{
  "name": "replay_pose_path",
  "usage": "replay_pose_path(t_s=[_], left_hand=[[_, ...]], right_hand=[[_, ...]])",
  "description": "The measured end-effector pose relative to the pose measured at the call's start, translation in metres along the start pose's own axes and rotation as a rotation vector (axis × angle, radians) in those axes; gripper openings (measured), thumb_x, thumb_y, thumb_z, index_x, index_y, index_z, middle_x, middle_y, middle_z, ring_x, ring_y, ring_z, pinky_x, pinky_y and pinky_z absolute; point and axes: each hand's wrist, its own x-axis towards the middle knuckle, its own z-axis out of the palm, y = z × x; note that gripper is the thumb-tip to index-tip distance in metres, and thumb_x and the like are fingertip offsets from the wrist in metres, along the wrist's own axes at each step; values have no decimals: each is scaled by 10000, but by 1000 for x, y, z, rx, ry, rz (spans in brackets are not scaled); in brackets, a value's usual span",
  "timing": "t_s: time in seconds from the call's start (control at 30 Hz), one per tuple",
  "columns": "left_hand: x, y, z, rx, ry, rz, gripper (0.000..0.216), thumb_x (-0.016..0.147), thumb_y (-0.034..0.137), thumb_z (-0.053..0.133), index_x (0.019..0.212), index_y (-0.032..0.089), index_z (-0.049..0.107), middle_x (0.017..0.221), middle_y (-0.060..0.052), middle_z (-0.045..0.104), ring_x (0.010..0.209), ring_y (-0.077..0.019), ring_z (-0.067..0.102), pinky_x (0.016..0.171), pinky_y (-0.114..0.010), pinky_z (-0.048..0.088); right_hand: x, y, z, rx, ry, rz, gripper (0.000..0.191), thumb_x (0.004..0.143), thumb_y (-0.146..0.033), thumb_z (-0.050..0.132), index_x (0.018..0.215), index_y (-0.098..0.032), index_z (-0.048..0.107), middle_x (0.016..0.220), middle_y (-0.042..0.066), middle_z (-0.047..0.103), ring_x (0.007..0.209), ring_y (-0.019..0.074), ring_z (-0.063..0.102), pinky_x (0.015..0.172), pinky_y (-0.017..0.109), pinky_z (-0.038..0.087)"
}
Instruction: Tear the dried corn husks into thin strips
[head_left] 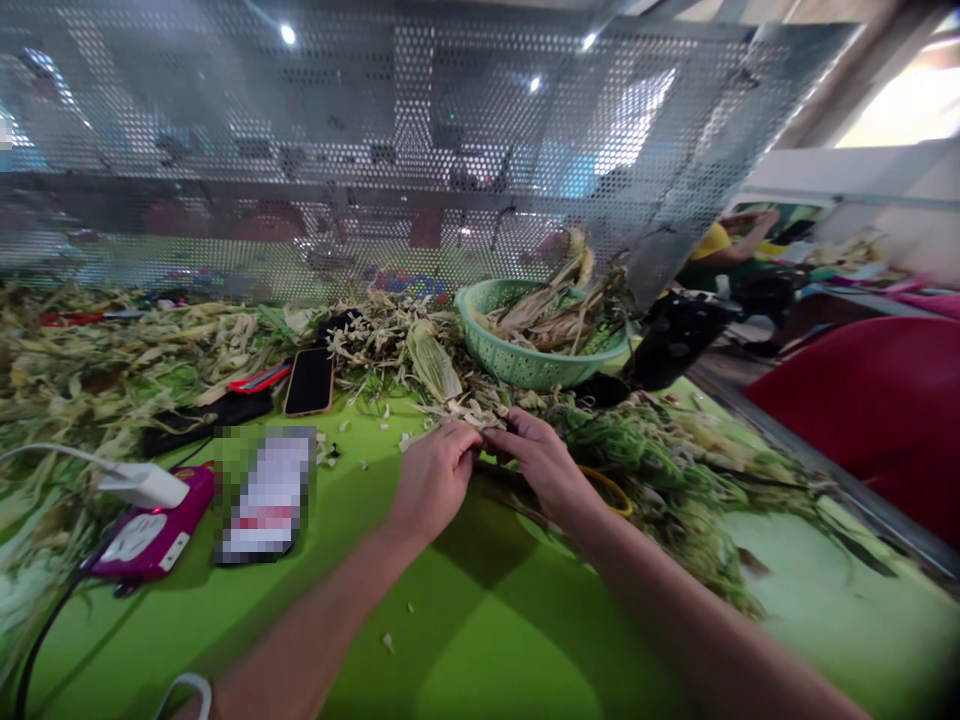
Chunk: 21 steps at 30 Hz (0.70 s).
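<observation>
My left hand point(439, 475) and my right hand point(536, 455) meet above the green table, fingers pinched together. Between and just beyond the fingertips show pale strips of dried corn husk point(474, 412); the fingers hide most of what they hold. A bundled piece of husk point(433, 362) lies right behind the hands. Beyond it on the right, a green plastic basket point(517, 368) holds long dry husks point(544, 310). A yellow ring point(611, 490) lies beside my right wrist, partly covered by it.
Heaped husk strips point(187, 345) cover the table's left and back. Greenish fibres point(660, 470) spread on the right. At left are a dark phone point(310, 380), a red cutter point(259, 378), a blurred-out phone point(270, 495) and a purple power strip point(157, 525). A perforated metal screen point(337, 150) stands behind.
</observation>
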Motion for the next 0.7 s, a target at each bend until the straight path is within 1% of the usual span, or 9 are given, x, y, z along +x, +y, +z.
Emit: replay_pose_path(t_s=[0.1, 0.23, 0.33, 0.4, 0.47, 0.53, 0.6, 0.7], left_hand=[[0, 0, 2, -54, 9, -37, 135, 859, 135, 512, 871, 201, 628, 905, -37, 661, 830, -169, 593, 758, -272, 425], [3, -5, 2, -305, 29, -192, 126, 869, 239, 527, 928, 201, 633, 921, -39, 676, 831, -172, 603, 757, -278, 442], [6, -12, -3, -447, 31, -308, 165, 855, 313, 554, 920, 189, 641, 907, -46, 677, 832, -177, 602, 765, -285, 449], [7, -15, -7, -490, 64, -376, 216, 844, 372, 569, 917, 182, 639, 904, -54, 673, 843, -183, 599, 779, -294, 448], [8, -15, -12, -532, 112, -416, 278, 841, 425, 565, 958, 183, 635, 933, -60, 669, 873, -187, 596, 800, -300, 445], [9, -14, -17, -561, 128, -418, 312, 840, 445, 561, 1006, 192, 641, 982, -62, 667, 908, -188, 592, 818, -300, 441], [10, -12, -19, -553, 90, -380, 303, 836, 424, 575, 1019, 201, 665, 1028, -64, 661, 942, -190, 589, 840, -300, 434], [11, -14, -17, -543, 50, -312, 244, 803, 357, 630, 964, 186, 697, 1018, -69, 660, 953, -193, 592, 865, -301, 430]], right_hand=[[2, -2, -3, 11, -19, 21, 195, 730, -345, 643, 737, -180, 539, 653, -35, 522, 586, 111, 436, 568, 255, 333], [2, -7, -6, 31, -8, 10, 221, 764, -382, 627, 735, -173, 563, 670, -25, 535, 594, 108, 445, 592, 256, 342], [1, -10, -6, 33, -10, 4, 252, 796, -406, 605, 711, -170, 575, 656, -25, 525, 606, 108, 452, 612, 253, 349], [1, -10, -6, 30, -5, -6, 256, 797, -414, 610, 724, -171, 580, 674, -24, 524, 616, 109, 453, 620, 251, 355], [1, -10, -6, 8, -5, -17, 264, 795, -424, 615, 728, -171, 577, 690, -22, 524, 628, 112, 453, 621, 253, 355], [2, -10, -6, -41, -16, -28, 275, 791, -427, 621, 708, -171, 564, 673, -28, 510, 622, 114, 442, 606, 255, 341], [1, -9, -5, -104, -47, -40, 294, 779, -428, 638, 669, -173, 543, 631, -41, 477, 599, 110, 416, 578, 254, 312], [-1, -10, -3, -166, -107, -45, 311, 772, -426, 652, 642, -175, 524, 590, -57, 426, 573, 104, 383, 547, 247, 277]])
